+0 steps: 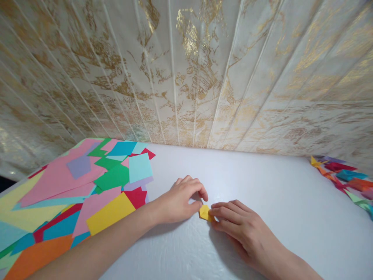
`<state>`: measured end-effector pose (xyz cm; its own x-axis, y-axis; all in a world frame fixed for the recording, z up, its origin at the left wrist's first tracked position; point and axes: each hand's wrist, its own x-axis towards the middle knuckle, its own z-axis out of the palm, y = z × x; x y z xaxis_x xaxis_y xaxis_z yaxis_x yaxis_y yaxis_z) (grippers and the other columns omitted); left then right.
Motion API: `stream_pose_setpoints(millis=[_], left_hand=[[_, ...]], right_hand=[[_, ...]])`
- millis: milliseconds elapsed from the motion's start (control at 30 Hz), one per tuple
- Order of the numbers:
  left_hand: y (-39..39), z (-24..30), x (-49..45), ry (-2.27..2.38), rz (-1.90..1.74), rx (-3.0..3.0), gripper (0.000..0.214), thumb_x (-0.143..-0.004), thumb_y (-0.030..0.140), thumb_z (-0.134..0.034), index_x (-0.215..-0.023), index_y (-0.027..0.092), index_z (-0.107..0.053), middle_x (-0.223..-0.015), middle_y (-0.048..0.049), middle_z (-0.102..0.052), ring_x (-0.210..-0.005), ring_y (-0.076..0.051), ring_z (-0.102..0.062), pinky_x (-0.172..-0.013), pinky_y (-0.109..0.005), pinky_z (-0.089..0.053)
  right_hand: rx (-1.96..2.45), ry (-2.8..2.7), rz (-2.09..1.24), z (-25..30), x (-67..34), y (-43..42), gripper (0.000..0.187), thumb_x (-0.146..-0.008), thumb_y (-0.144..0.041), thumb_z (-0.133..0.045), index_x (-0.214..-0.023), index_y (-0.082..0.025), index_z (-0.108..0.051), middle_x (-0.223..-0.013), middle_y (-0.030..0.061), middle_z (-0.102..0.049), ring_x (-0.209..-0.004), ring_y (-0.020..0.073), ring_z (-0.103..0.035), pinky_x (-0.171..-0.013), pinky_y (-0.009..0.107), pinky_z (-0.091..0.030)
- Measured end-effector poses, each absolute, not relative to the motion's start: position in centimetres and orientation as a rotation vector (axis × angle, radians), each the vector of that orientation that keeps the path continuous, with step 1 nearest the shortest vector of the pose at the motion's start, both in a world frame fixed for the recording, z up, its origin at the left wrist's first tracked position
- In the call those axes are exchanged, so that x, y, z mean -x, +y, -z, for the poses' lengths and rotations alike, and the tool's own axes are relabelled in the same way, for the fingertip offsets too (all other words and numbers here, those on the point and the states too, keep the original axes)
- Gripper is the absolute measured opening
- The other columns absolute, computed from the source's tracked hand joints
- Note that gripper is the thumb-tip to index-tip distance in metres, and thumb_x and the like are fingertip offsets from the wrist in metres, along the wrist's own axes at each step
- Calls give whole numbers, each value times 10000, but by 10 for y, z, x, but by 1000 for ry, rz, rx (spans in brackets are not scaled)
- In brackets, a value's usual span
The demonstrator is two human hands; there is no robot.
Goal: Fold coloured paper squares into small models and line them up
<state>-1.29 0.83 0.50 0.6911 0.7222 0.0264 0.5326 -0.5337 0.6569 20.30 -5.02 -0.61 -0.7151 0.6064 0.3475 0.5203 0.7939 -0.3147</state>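
Note:
A small piece of folded yellow paper [205,212] lies low over the white table, between my two hands. My right hand [240,225] pinches its right end between thumb and fingers. On the other side, my left hand [183,198] has its thumb tip close to the paper's left edge. The left index finger curves above with a gap between it and the thumb, so that hand holds nothing. Part of the yellow paper is hidden behind the right fingertips.
Many loose coloured sheets, among them a yellow sheet [110,213] and a pink sheet [62,171], overlap across the left of the table [233,171]. Several folded paper pieces [354,175] sit at the far right. A gold-patterned white curtain [192,77] hangs behind.

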Motion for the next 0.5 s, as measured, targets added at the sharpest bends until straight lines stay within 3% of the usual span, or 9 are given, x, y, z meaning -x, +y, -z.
stream_pose_setpoints(millis=[100,367,500], left_hand=[[0,-5,9,944,-374,-2284,181,-801,93,-635,-902,224,-561,-1021,0,-632,-1042,-235,-510,-927,-402,-369],[2,-2,9,922,-306,-2290,294,-758,-33,-571,-908,219,-548,-1024,19,-639,-1041,-218,-507,-934,-393,-348],[4,-5,12,905,-289,-2317,301,-779,-30,-554,-938,224,-587,-1028,9,-643,-1058,-224,-513,-943,-394,-357]], right_hand=[[822,-2548,-251,5,-204,-49,307,-921,-10,-424,-987,-187,-666,-957,79,-730,-959,193,-674,-806,322,-513],[769,-2556,-418,1,-214,-44,303,-900,7,-398,-855,-179,-633,-1085,101,-743,-1007,179,-676,-841,347,-495],[778,-2552,-503,1,-220,-40,295,-882,6,-425,-891,-189,-646,-1114,92,-744,-1085,184,-662,-887,356,-495]])
